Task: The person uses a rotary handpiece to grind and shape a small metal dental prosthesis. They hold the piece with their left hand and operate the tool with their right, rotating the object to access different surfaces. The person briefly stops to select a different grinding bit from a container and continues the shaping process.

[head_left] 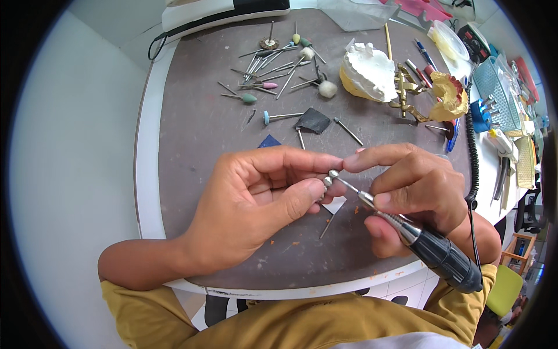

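Note:
My left hand (250, 203) pinches a small silvery metal dental bridge (328, 181) between thumb and fingers. In my right hand (415, 195) is a black and silver rotary handpiece (442, 256), gripped like a pen. Its thin bur (347, 184) points up and left, and the end meets or nearly meets the bridge; I cannot tell if they touch. My right index fingertip rests close to the left fingers. Beneath the hands lie a small white piece of paper (335, 205) and a thin metal shank (326, 227). Part of the bridge is hidden by my left fingers.
Several grinding and polishing bits (267, 64) lie scattered at the back. A dark abrasive square (314, 120) sits beyond my hands. White plaster teeth model (369, 72) and brass articulator (402, 93) stand back right. The handpiece's coiled black cord (473, 151) runs along the right edge.

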Available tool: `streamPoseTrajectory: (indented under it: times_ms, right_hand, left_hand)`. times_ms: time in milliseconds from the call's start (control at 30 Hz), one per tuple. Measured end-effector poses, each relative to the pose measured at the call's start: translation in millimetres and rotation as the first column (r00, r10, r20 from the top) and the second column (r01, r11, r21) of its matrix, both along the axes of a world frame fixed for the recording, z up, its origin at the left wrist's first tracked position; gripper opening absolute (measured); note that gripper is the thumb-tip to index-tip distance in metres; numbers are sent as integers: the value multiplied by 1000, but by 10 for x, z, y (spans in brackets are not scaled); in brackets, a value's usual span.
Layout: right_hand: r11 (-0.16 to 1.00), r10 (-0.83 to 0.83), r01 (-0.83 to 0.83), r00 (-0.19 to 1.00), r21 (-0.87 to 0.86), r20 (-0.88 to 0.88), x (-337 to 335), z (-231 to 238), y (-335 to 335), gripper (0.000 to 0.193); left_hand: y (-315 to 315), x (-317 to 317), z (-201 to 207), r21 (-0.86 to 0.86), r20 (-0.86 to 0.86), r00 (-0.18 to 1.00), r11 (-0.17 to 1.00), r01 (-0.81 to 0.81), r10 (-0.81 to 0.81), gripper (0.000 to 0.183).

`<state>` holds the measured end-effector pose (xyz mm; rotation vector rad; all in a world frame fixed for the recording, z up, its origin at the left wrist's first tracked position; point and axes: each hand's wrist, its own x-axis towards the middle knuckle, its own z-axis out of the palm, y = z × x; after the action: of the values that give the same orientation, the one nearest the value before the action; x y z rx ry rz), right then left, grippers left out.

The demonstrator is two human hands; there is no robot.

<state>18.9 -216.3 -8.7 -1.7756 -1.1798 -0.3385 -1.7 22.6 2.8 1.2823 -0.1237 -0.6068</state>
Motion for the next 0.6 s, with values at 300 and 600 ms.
streamPoseTrajectory:
  times_ms: [300,600]
  right_hand:
    - [999,-5,3,999,-35,-33,-16,20,14,26]
    - [998,-19,19,1000,52,-10,-11,25,106,26]
  left_hand:
    - [8,-20,-25,-35,-23,999,999,-38,37,27]
    - [2,-30,-12,-23,-33,999,999,-37,37,27]
